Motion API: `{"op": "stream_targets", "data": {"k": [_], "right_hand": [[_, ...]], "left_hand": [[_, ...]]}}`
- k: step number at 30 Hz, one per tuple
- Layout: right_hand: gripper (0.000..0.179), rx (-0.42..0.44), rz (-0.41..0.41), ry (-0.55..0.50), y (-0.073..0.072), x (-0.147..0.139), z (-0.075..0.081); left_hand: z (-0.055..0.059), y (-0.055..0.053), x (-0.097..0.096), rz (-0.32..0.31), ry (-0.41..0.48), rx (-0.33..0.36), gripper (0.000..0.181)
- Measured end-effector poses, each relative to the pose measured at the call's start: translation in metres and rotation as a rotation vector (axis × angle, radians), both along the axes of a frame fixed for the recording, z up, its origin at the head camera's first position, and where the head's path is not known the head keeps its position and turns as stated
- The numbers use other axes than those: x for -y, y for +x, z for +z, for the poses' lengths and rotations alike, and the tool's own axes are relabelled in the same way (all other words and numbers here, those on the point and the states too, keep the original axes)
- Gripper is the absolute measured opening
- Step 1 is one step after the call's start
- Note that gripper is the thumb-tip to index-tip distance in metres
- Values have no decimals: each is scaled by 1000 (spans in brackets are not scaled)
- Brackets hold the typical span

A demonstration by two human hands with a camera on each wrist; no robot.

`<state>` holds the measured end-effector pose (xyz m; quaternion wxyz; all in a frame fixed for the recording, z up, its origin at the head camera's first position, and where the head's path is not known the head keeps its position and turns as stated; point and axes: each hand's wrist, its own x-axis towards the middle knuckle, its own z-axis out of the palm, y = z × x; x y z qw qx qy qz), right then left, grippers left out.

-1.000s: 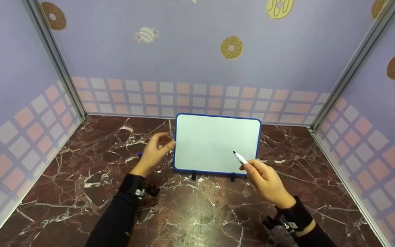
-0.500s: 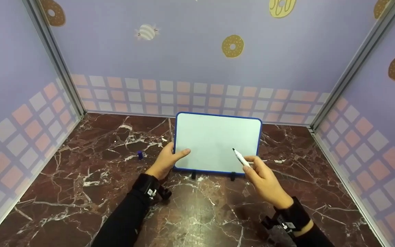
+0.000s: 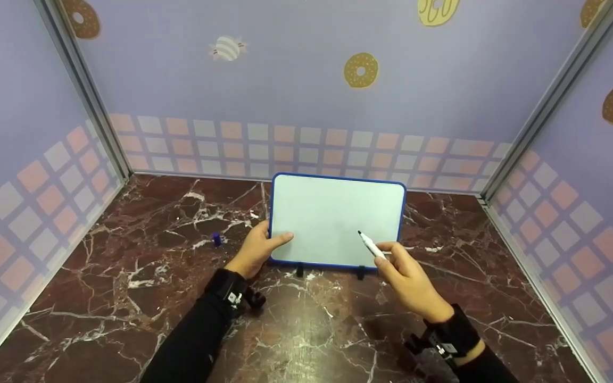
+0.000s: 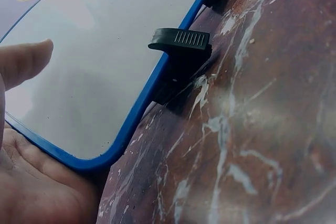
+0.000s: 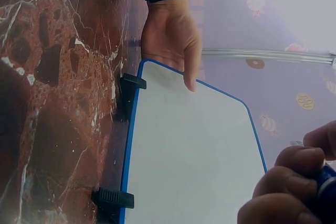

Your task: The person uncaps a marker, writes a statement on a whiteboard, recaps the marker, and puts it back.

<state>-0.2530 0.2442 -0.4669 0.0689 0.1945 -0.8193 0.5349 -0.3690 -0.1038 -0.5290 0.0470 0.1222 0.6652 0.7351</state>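
A blank whiteboard (image 3: 333, 218) with a blue frame stands tilted back on black stand clips (image 4: 184, 40). My left hand (image 3: 257, 247) grips its left edge, thumb over the white face and the other fingers behind, partly hidden by the board. Pinched in my right hand (image 3: 410, 276) is an uncapped white marker (image 3: 371, 246), its dark tip pointing up and left toward the board's face. In the right wrist view the curled fingers (image 5: 294, 182) show at the lower right around the marker's blue end (image 5: 328, 190).
A small blue-purple marker cap (image 3: 217, 239) lies on the dark red marbled table (image 3: 125, 319), left of the left hand. Lilac walls (image 3: 285, 80) printed with doughnuts and checks close in the back and both sides.
My left hand has moved right and down and taken hold of the board's left edge, exposing the cap. My right hand with the marker has shifted slightly left.
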Motion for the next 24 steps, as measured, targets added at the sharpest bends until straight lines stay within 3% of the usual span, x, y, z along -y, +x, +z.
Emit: {"op": "stream_targets", "data": {"k": [15, 24], "right_hand": [[26, 4, 5, 31, 0, 0, 1], [25, 3, 21, -12, 0, 0, 0]], "left_hand": [[-1, 4, -2, 27, 22, 35, 45], [-1, 11, -6, 28, 19, 12, 45]]}}
